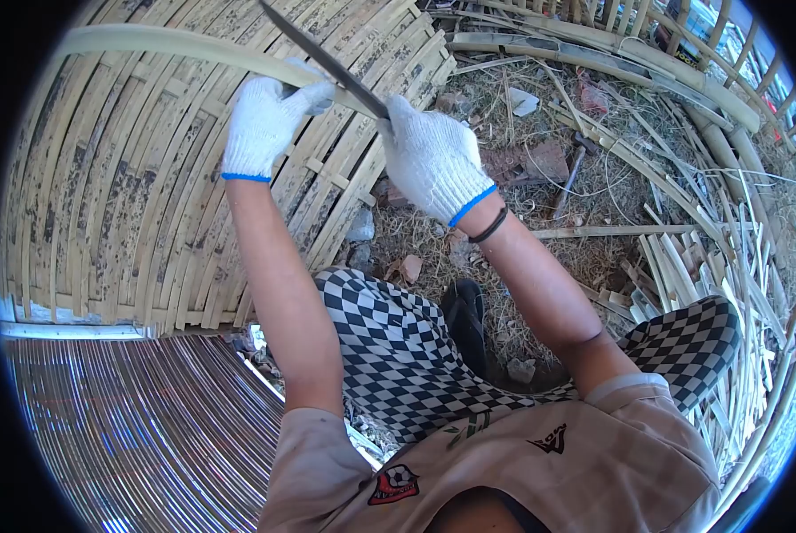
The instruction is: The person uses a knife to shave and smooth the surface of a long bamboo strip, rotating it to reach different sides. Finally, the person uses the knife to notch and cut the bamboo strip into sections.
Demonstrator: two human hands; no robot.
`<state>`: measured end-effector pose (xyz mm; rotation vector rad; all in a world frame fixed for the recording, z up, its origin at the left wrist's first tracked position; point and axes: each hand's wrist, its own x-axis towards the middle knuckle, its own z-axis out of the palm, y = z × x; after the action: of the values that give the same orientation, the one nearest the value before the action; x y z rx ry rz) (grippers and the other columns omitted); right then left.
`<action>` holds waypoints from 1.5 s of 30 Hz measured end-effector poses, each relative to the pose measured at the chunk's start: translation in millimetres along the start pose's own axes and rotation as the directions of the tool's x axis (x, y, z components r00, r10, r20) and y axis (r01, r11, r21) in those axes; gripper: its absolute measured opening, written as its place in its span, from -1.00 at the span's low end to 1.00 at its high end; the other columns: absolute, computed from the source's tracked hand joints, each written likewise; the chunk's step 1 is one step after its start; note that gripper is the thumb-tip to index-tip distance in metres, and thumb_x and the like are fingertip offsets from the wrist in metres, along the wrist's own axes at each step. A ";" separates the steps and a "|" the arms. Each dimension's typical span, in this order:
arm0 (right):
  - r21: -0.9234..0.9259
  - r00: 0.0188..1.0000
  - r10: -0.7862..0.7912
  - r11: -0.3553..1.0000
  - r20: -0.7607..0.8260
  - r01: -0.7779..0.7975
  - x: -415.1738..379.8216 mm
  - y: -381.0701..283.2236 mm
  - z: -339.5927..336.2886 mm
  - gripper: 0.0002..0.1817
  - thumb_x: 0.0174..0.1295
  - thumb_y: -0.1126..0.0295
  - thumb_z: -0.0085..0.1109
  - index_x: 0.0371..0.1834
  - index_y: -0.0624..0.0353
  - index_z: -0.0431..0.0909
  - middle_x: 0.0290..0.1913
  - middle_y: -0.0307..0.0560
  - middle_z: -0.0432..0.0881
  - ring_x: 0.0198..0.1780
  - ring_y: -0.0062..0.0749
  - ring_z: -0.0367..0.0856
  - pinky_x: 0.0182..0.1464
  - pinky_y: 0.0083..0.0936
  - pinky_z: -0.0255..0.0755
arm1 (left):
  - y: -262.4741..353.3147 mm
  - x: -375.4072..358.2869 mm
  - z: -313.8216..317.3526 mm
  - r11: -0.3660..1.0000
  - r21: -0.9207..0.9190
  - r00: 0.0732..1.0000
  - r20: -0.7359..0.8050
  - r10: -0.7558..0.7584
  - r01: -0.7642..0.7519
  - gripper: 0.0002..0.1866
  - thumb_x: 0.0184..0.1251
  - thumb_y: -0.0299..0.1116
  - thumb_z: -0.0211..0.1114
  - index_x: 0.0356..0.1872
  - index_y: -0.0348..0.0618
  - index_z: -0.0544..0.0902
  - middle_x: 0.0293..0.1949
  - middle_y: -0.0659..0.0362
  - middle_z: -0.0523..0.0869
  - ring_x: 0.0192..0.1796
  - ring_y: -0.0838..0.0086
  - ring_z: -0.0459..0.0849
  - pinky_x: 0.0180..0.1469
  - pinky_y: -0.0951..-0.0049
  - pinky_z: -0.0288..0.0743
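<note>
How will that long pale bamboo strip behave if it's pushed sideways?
The long pale bamboo strip already arcs, so it probably flexes and springs back. It looks thin, so likely light. The left hand grips it beside the dark knife blade in the right hand.

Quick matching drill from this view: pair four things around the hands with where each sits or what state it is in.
Things:
1. long dark knife blade
2. pale curved bamboo strip
3. large woven bamboo basket
4. black sandal

Places or states:
A. on the straw-covered ground between the knees
B. gripped by the white-gloved right hand
C. held by the white-gloved left hand
D. lying on its side, left of the arms

Pairs: 1-B, 2-C, 3-D, 4-A
</note>
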<state>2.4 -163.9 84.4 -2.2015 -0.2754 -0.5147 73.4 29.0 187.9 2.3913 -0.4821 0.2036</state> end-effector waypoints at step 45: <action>-0.047 0.956 0.225 0.974 0.187 -0.220 -20.8 81.2 63.5 -0.70 0.51 0.18 0.00 0.03 0.15 0.59 -0.28 0.27 0.76 -0.14 0.31 0.74 -0.04 0.12 0.59 | -47.3 13.1 -8.7 0.988 0.127 0.996 -0.024 -0.083 0.086 -0.60 0.45 -0.22 0.41 0.01 -0.44 0.76 -0.22 0.02 0.87 -0.13 0.40 0.85 0.04 0.39 0.69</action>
<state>30.4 -165.5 -16.9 -2.2748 -0.1187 -0.1830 103.9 64.0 169.8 2.5267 -0.3681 0.2239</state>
